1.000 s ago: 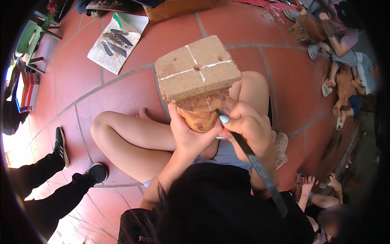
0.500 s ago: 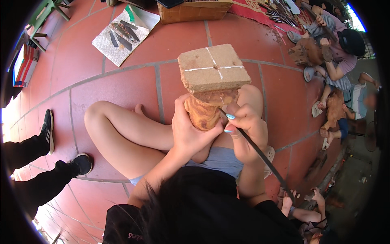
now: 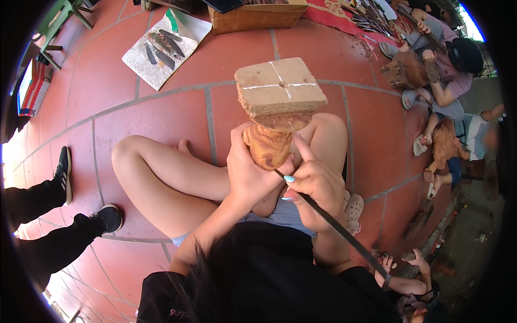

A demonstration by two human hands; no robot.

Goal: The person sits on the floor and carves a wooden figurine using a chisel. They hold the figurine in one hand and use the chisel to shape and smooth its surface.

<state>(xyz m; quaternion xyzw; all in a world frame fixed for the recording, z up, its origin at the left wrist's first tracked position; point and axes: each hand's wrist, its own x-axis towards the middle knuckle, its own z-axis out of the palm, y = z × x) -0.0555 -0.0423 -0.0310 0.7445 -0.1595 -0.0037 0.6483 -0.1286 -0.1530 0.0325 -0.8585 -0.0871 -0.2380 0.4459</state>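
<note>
My left hand [image 3: 250, 169] is wrapped round a swirled, orange-brown carved wooden piece [image 3: 267, 146], holding it up over my crossed legs. A thick square fibreboard block [image 3: 280, 89], marked with a white cross, sits on its round top flange [image 3: 288, 121]. In my right hand [image 3: 318, 183], pinched between thumb and fingers, is a long thin dark metal file [image 3: 334, 223]. Its tip lies at the lower side of the carving, beside my left fingers. The right index finger points up near the carving's side. The file's other end slants down to the right.
On the red tiled floor, a white woven sheet [image 3: 167, 48] holds several dark flat pieces. A cardboard box [image 3: 258, 17] stands at the far side, beside a red cloth [image 3: 344, 19] with many tools. Other people work at right; someone's black shoes [image 3: 110, 218] are at left.
My right hand and the file have moved down and left, taking the file's tip lower along the carving. The right index finger has stretched upward. The carving and block have shifted slightly left.
</note>
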